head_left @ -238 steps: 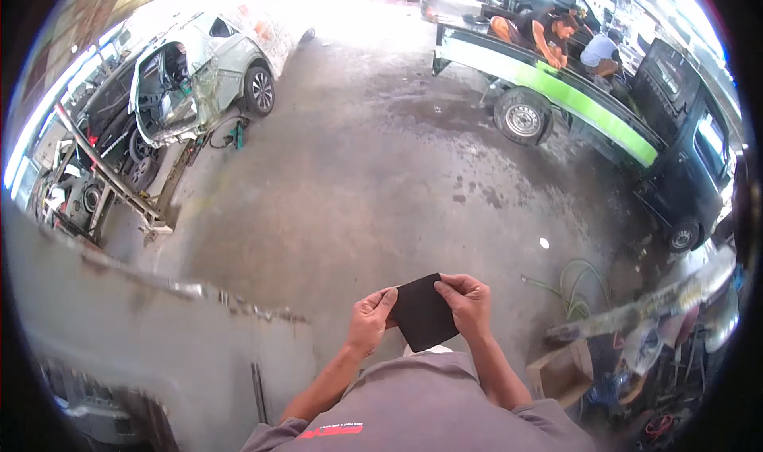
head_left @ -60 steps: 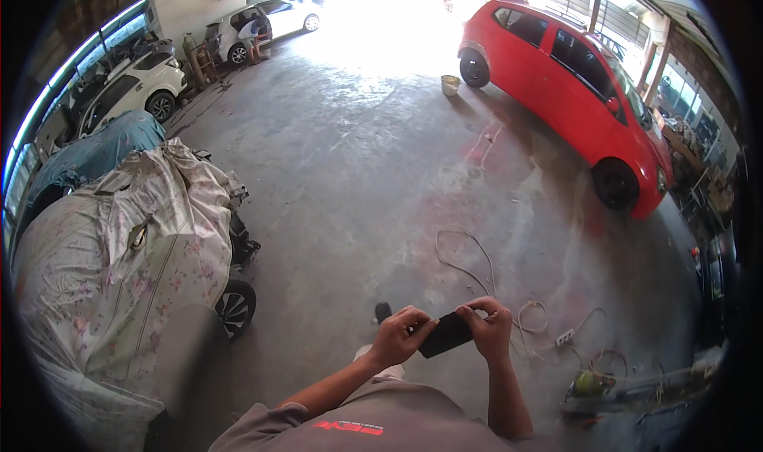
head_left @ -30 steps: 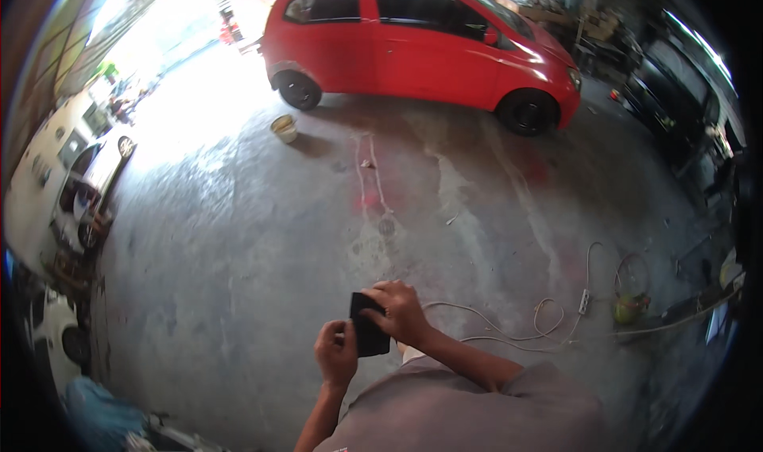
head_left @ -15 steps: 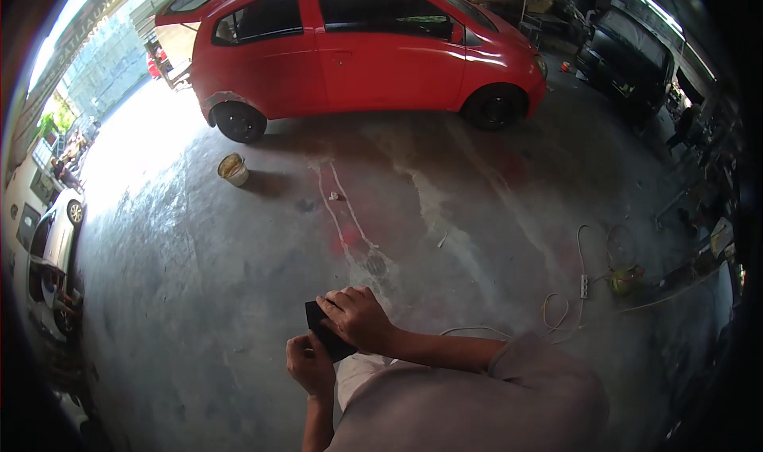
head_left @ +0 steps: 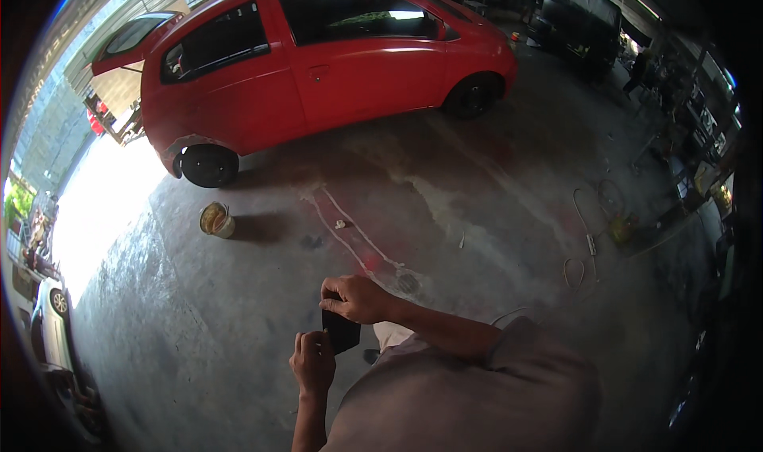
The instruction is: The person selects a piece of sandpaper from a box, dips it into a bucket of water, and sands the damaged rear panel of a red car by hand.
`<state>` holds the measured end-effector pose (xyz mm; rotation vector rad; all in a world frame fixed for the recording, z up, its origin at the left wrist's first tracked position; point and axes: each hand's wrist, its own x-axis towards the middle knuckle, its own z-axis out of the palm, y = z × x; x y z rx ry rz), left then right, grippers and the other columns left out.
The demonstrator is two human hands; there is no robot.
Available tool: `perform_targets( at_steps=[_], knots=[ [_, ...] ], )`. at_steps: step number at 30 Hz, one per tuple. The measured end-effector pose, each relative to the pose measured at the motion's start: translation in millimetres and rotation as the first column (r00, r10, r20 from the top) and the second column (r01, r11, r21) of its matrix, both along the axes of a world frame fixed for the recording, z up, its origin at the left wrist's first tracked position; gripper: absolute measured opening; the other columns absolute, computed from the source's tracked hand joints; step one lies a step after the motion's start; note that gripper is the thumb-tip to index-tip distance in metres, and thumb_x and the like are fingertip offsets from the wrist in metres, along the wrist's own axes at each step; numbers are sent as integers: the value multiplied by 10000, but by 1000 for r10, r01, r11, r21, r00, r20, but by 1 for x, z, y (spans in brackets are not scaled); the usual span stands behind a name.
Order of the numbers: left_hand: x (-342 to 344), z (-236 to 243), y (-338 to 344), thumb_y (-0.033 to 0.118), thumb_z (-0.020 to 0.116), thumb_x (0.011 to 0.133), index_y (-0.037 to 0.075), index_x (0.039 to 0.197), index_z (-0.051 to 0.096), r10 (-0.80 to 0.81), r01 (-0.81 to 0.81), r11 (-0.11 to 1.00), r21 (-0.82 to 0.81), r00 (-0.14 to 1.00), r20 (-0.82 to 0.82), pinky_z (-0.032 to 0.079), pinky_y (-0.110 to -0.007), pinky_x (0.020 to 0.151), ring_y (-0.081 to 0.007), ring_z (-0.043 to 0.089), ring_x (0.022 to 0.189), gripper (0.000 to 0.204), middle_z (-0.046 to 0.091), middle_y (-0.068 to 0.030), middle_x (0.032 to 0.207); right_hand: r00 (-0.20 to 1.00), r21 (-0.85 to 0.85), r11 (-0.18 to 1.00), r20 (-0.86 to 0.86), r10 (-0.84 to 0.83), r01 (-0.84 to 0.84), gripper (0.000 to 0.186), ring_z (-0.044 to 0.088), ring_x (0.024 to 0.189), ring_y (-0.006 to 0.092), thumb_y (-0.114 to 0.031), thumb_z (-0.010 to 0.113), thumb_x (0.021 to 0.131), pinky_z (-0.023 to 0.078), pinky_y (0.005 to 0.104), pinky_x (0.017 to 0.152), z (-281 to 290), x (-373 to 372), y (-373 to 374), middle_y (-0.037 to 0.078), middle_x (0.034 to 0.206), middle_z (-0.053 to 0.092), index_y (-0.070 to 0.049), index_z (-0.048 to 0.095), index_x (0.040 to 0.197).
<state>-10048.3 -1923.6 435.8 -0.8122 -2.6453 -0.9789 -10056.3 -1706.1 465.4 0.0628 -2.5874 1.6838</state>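
A stiff-looking black sheet (head_left: 342, 334), possibly sandpaper, is held between my two hands in front of my body. My right hand (head_left: 355, 299) grips its upper edge, the fingers bent over it. Lower down, my left hand (head_left: 312, 363) pinches the sheet's left side between thumb and fingers. The surface of the sheet is too dark to make out. Beyond my hands stands a red car (head_left: 362, 78) with its tailgate raised and a bare, scuffed patch over the rear wheel.
An open bucket (head_left: 216, 221) stands on the concrete floor near the car's rear wheel. A small pale lump (head_left: 341, 225) lies between two whitish floor lines. A power strip (head_left: 590, 244) with cables is at the right. A dark vehicle (head_left: 576, 24) is parked at the far right.
The view has turned and come nearer to the red car and bucket. My hands still hold the black sheet, which hangs more upright, with my right hand now higher above my left.
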Motion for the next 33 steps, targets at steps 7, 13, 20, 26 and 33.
perform_targets(
  at_steps=[7, 13, 20, 26, 33],
  knots=[
    [-168, 17, -31, 101, 610, 1005, 25, 1022, 640, -145, 116, 983, 141, 964, 223, 542, -392, 721, -259, 665, 794, 84, 641, -113, 942, 994, -128, 985, -4, 114, -113, 192, 680, 893, 215, -203, 654, 1025, 508, 360, 805, -10, -153, -24, 127, 944, 707, -24, 616, 1083],
    [-358, 29, -35, 128, 567, 1038, 6, 1186, 613, -258, 239, 948, 211, 964, 68, 515, -387, 896, -287, 661, 972, 197, 671, -138, 1088, 920, -504, 794, -1, 392, -339, 207, 632, 945, 143, -209, 645, 1029, 492, 321, 866, -21, -335, -38, 44, 992, 691, -22, 655, 1116],
    [-567, 62, -77, 334, 659, 1027, -12, 1079, 648, -149, 41, 982, 186, 775, 614, 516, -331, 847, -189, 673, 891, 350, 708, -113, 912, 765, -713, 620, 185, 617, -328, 127, 590, 906, 37, -194, 655, 1033, 489, 242, 838, -25, -557, -67, -45, 957, 647, -67, 656, 1042],
    [-669, 46, -116, 307, 618, 1058, 15, 1049, 655, -186, -49, 967, 248, 528, 829, 484, -285, 769, -70, 547, 824, 294, 602, 11, 851, 676, -770, 603, 331, 658, -211, 131, 628, 878, 39, -183, 667, 1019, 518, 214, 783, -42, -670, -108, -14, 966, 685, -59, 641, 1051],
    [-766, 0, -175, 257, 627, 1055, 45, 1007, 661, -215, -257, 874, 412, 557, 802, 445, -241, 739, -35, 505, 819, 219, 566, 53, 855, 664, -841, 527, 324, 674, -125, 85, 664, 861, 60, -127, 646, 1029, 552, 216, 778, -76, -785, -175, 8, 974, 699, -55, 635, 1074]
  ],
)
